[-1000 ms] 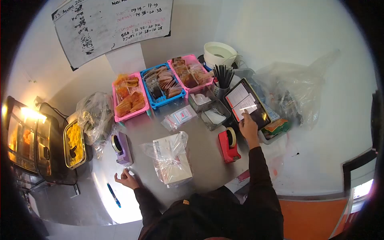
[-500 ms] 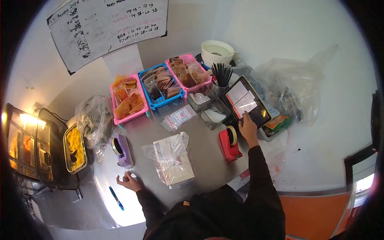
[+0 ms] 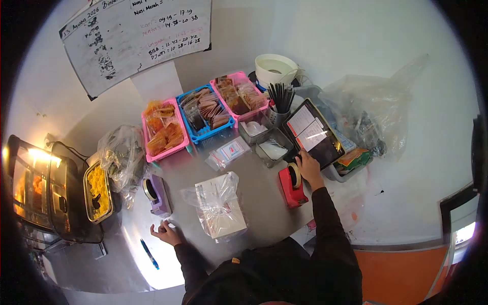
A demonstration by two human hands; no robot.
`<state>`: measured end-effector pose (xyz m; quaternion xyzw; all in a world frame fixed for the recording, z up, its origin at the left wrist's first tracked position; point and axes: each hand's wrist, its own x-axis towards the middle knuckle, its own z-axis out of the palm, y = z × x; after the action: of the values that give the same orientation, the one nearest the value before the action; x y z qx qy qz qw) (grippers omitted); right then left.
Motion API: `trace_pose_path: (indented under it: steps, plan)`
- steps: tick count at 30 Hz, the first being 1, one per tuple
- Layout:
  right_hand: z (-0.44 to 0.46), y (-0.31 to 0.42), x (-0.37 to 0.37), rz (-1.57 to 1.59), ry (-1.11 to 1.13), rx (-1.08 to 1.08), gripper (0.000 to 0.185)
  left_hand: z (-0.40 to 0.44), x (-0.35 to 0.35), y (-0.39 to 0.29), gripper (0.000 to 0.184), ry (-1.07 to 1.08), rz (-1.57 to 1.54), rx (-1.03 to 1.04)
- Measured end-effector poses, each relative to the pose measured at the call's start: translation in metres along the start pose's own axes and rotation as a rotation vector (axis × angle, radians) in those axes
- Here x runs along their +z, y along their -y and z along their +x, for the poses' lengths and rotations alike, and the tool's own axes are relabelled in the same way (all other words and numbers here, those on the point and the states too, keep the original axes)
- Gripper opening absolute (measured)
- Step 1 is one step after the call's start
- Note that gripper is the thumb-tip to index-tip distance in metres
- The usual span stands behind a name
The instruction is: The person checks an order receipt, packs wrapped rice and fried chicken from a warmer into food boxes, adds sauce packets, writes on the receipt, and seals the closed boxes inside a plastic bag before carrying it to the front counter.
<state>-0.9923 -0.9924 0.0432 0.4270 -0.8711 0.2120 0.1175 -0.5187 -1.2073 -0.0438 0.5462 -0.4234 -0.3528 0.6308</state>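
My right hand (image 3: 309, 170) is at the lower left edge of the tablet (image 3: 321, 144), just above the red tape dispenser (image 3: 292, 189). Its fingers are stretched out and it grips nothing; whether a fingertip touches the tablet is hard to tell. My left hand (image 3: 166, 234) rests on the steel table with its fingers loosely apart, holding nothing. Beyond it stands the purple tape dispenser (image 3: 159, 197), and a blue pen (image 3: 149, 254) lies to its left. Between my hands sits a white box in a knotted clear plastic bag (image 3: 222, 209).
Pink (image 3: 185, 144) and blue (image 3: 223, 126) baskets with bagged packets line the back, beside a second pink basket (image 3: 264, 104). Dark straws or sticks (image 3: 280, 96) stand in a metal cup. At left are a tray of yellow food (image 3: 98, 188) and a lit warmer (image 3: 35, 183).
My right hand has moved down and left, from the middle of the tablet's screen to its lower edge. The dark area on the screen now looks larger. My left hand stays nearly in place.
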Motion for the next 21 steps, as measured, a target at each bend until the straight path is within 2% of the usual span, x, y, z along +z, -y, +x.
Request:
trace_pose_path:
  steps: [3,6,9,11,12,13,14,16,19,20,21]
  plan:
    - [0.002,0.009,-0.009,-0.035,0.076,0.101,0.027,-0.001,-0.002,-0.002,0.043,0.025,0.077,0.02]
    - [0.001,0.014,-0.013,-0.001,0.03,0.123,0.028,-0.001,-0.002,-0.002,0.042,0.021,0.072,0.031]
    - [-0.003,0.049,-0.032,0.232,-0.103,0.099,0.027,0.0,-0.001,0.003,0.042,-0.006,-0.015,0.012]
    - [-0.017,0.099,-0.05,0.515,-0.159,-0.107,0.026,-0.008,0.005,-0.014,0.043,-0.086,-0.019,0.036]
    - [-0.026,0.121,-0.046,0.548,-0.072,-0.257,0.027,-0.002,-0.004,0.0,0.043,-0.073,0.096,0.067]
    - [-0.037,0.147,-0.043,0.518,0.051,-0.387,0.035,-0.003,0.001,-0.005,0.044,-0.125,0.062,0.054]
    - [-0.053,0.173,-0.031,0.456,0.084,-0.444,0.042,-0.008,0.003,-0.013,0.044,-0.175,0.033,0.041]
    - [-0.072,0.219,-0.011,0.454,0.176,-0.549,0.034,-0.011,0.001,-0.019,0.047,-0.223,0.051,0.035]
    - [-0.08,0.265,0.012,0.54,0.119,-0.508,0.029,-0.008,-0.005,-0.011,0.048,-0.217,-0.034,0.043]
    - [-0.079,0.273,0.019,0.591,0.18,-0.455,0.028,-0.005,-0.006,-0.007,0.046,-0.203,-0.029,0.045]
    - [-0.084,0.278,0.022,0.691,0.062,-0.432,0.028,-0.004,-0.008,-0.002,0.045,-0.162,0.018,0.07]
